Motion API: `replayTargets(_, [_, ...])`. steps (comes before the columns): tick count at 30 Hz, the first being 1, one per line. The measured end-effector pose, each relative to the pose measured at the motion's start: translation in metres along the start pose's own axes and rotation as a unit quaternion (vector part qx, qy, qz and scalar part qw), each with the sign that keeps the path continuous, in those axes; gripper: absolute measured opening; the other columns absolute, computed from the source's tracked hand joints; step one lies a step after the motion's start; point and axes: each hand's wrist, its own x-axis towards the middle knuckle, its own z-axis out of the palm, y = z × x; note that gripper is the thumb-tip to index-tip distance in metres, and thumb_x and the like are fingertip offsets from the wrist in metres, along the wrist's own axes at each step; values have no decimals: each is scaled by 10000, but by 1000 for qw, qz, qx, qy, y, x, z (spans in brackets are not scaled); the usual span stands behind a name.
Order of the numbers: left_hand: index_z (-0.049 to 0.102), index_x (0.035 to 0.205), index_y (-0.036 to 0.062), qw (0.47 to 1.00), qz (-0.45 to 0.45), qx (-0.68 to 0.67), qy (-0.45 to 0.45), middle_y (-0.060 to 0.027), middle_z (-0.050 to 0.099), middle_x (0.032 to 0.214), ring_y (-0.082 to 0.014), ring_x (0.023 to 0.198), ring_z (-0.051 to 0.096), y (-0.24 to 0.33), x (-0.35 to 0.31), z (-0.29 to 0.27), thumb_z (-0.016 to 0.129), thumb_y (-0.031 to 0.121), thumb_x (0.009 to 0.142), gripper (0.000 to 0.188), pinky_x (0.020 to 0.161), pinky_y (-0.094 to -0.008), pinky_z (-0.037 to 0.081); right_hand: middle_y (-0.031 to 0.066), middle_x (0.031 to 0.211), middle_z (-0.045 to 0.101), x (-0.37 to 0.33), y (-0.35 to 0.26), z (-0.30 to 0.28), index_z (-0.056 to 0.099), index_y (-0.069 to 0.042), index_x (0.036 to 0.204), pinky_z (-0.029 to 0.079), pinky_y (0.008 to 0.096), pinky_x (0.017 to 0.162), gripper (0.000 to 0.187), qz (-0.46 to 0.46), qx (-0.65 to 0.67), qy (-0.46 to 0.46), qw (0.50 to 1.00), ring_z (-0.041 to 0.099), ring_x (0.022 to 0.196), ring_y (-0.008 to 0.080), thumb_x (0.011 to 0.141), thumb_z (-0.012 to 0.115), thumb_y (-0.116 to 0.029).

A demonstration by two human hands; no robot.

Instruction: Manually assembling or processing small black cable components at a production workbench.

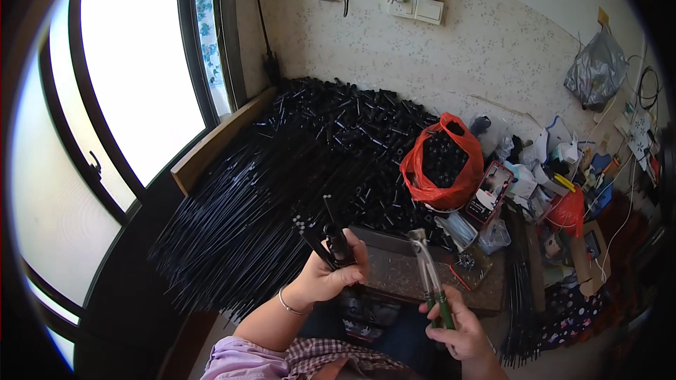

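Note:
My left hand (332,278) is closed around a bundle of thin black rods (310,238) with pale tips and a thicker black tubular piece (337,241), held upright. One thin rod rises above that piece. To the right, my right hand (459,329) grips the green handles of long-jawed metal pliers (427,267), which point up and away from me, apart from the rods. Between and beyond the hands is a worn wooden bench top (394,272) with scraps on it.
A wide spread of long black rods (225,225) lies at the left, with a heap of short black tubes (352,112) behind. A red plastic bag (417,186) holds more black pieces. A framed phone-like device (491,192), clutter and another rod bundle (520,295) are at the right.

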Motion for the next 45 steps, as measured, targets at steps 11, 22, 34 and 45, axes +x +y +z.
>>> replayTargets(11, [455, 715, 24, 961, 81, 252, 77, -11, 450, 627, -83, 525, 415, -4, 2, 10, 558, 362, 687, 355, 466, -201, 329, -4, 929, 479, 9, -35, 8, 553, -30, 701, 316, 356, 670, 198, -377, -686, 4, 622, 416, 839, 243, 517, 605, -76])
replayTargets(22, [431, 750, 24, 996, -21, -39, 78, -4, 419, 570, -60, 426, 370, 41, -43, -3, 484, 329, 744, 309, 411, -191, 328, 45, 826, 501, -23, -19, 79, 510, -16, 605, 375, 359, 651, 178, -328, -544, -31, 772, 438, 772, 269, 484, 633, -58])
replayTargets(34, [424, 768, 44, 978, -61, -19, 200, 20, 387, 520, -53, 412, 349, 129, -114, -29, 461, 208, 780, 169, 397, -185, 312, -45, 919, 454, -42, 3, 167, 578, -56, 719, 271, 411, 790, 184, -516, -751, 63, 407, 417, 902, 253, 543, 603, -101])
replayTargets(45, [435, 846, 20, 998, -36, 3, 44, 25, 413, 594, -24, 477, 361, 254, -213, -82, 540, 245, 720, 278, 428, -151, 296, 234, 735, 506, -94, 80, 307, 455, 31, 867, 441, 307, 487, 297, 134, 96, -252, 953, 525, 551, 262, 724, 513, -222])
